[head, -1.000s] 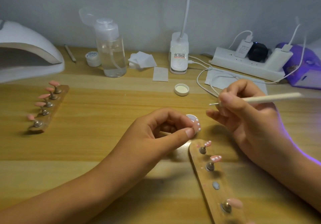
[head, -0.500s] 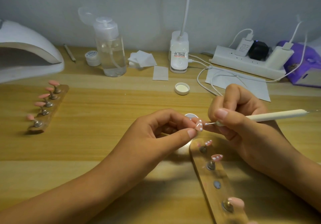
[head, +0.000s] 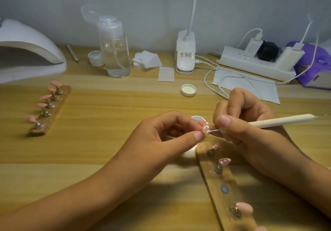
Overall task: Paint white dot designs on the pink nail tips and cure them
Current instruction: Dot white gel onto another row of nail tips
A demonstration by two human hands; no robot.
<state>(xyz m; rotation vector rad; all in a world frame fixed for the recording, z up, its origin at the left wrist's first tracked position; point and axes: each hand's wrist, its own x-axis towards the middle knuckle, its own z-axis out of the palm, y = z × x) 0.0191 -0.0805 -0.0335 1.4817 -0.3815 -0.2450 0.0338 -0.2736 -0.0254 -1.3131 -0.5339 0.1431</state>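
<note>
Now left hand (head: 161, 137) pinches nail tip (head: 205, 127), right hand (head: 247, 123) grips dotting pen (head: 279, 121); bottle (head: 114, 51) holds clear liquid.

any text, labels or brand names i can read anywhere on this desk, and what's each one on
Nothing here can be read outright.
Small white round jar: dark script on the lid, too blurred to read.
White plastic lamp base: sticker with red and black print, too small to read.
White plug-in charger: grey print, too faint to read.
Cream dotting tool and held pink nail tip: no writing visible.
</note>
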